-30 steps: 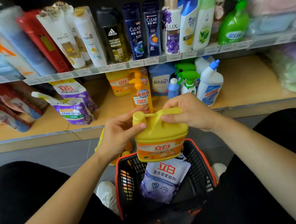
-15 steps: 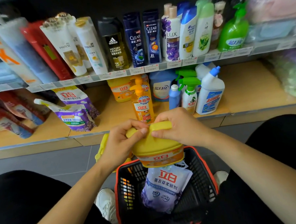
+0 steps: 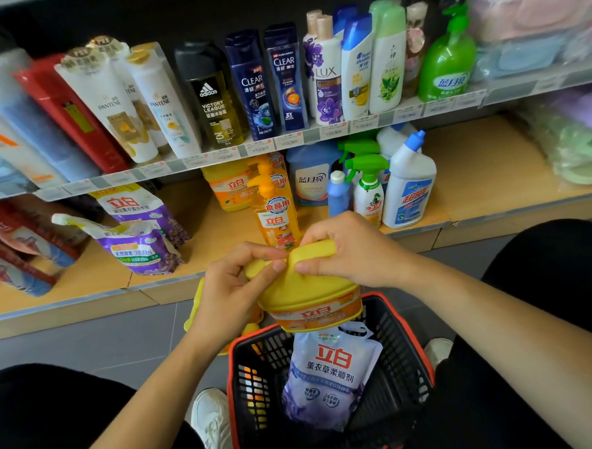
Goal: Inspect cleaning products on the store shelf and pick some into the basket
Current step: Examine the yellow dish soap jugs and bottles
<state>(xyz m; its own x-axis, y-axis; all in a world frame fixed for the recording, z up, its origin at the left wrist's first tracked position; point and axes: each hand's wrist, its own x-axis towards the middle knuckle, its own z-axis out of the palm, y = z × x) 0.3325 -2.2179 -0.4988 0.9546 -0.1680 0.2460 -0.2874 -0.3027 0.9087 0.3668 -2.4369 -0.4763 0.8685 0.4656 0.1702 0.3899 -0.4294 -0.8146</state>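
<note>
Yellow plastic jug (image 3: 308,292), stiff, smooth and likely heavy with liquid, hangs just over the basket (image 3: 389,339). The left hand (image 3: 229,293) curls its fingers (image 3: 255,257) round the cap, and the right hand (image 3: 354,252) wraps the moulded handle, probably the safest hold.

Yellow detergent jug (image 3: 305,289): upright a second ago, now tipped with its top toward the camera; label reduced to a narrow band. Left hand (image 3: 223,296): fingers formerly beside the cap (image 3: 254,268), now curled over it, thumb close to the right hand (image 3: 354,252). Shelves sit lower in view.
</note>
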